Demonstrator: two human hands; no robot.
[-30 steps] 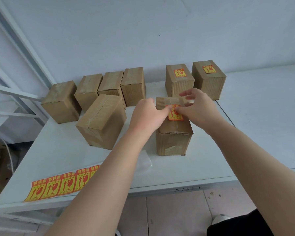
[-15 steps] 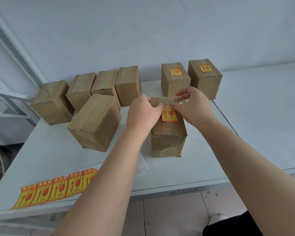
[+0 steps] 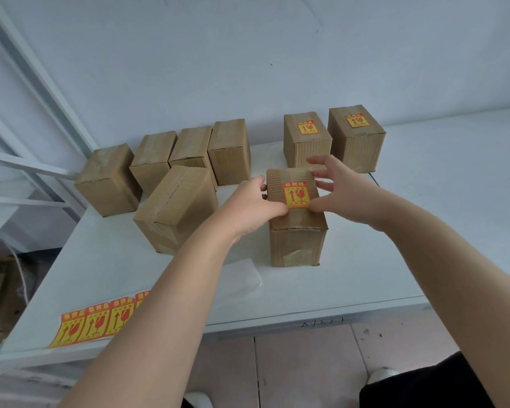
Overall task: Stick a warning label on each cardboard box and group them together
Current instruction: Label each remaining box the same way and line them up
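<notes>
Between the open left hand (image 3: 252, 206) and open right hand (image 3: 340, 189), the labelled cardboard box (image 3: 296, 231), fingertips on its top

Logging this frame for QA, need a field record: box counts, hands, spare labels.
labelled boxes: three; two brown cardboard boxes at back right, one front box
unlabelled boxes: five plain brown cardboard boxes at left
left hand: open, on front box's left side
right hand: open, fingers spread at its yellow-red warning label
spare labels: yellow-red strip on white table's near-left edge
</notes>
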